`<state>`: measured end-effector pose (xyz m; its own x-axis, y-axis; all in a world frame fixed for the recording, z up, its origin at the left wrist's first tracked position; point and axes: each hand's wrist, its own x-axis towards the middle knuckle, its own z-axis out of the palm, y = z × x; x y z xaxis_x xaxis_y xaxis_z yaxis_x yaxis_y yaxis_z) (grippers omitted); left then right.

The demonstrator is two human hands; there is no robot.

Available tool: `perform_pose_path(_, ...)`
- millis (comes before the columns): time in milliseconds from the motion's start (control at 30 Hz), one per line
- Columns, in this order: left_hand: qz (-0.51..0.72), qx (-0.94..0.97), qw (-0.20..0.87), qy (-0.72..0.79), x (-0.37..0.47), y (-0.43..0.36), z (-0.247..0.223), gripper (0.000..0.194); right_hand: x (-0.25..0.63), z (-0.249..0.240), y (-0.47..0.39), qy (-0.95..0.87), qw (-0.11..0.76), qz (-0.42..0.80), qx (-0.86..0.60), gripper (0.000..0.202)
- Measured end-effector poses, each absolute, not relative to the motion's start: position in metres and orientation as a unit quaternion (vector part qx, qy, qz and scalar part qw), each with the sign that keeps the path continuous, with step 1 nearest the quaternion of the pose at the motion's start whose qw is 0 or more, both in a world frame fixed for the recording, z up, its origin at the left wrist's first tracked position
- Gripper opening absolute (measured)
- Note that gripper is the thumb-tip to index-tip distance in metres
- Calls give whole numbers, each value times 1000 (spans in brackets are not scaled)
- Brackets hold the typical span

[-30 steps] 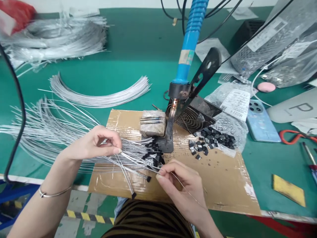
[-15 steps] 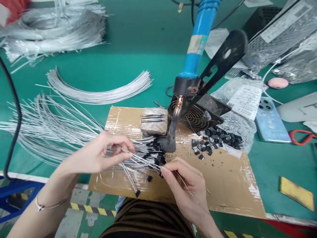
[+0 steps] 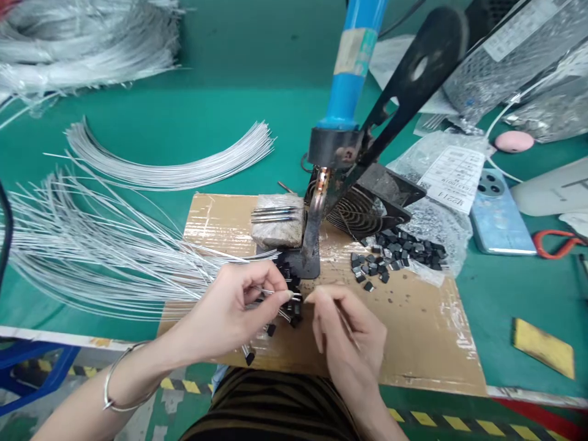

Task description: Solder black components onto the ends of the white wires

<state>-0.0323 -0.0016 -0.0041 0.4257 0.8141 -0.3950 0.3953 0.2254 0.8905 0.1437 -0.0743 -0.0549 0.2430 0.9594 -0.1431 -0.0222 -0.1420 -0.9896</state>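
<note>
Wires (image 3: pixel 296 296) are pinched by my left hand (image 3: pixel 239 303) above the cardboard (image 3: pixel 413 343). My right hand (image 3: pixel 351 337) is curled, fingertips just beside their ends; I cannot tell whether it grips anything. Beyond, loose black connectors (image 3: pixel 416 250) lie near the fan (image 3: pixel 358 211). Farther back, a curved bundle (image 3: pixel 174 176) rests on the desk (image 3: pixel 225 104).

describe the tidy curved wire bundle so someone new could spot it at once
On the green tabletop, find the brown cardboard sheet in front of the person. Just beyond its far left corner lies the pale wire bundle, bowed like a shallow smile. Its strands lie close together, unlike the loose splayed wires nearer the person, and it is thinner than the big coil behind.
</note>
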Motion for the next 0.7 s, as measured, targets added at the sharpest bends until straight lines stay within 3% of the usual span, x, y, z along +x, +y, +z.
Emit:
perform_pose_path(167, 188, 562, 594, 544, -31, 1, -6, 22, 157, -59, -71, -276, 600, 596, -456, 55)
perform_pose_path(400, 204, 554, 595, 545, -29, 1, -3, 22, 140, -53, -74, -281, 566, 564, -532, 36)
perform_pose_path(533, 214, 555, 597, 539, -28, -1, 0, 21, 134, -49, -69, -288, 550, 592, -514, 19)
perform_pose_path(700, 221, 558, 583, 547, -26, -2, -1, 20, 131, -50, -66, -228, 561, 640, -473, 15)
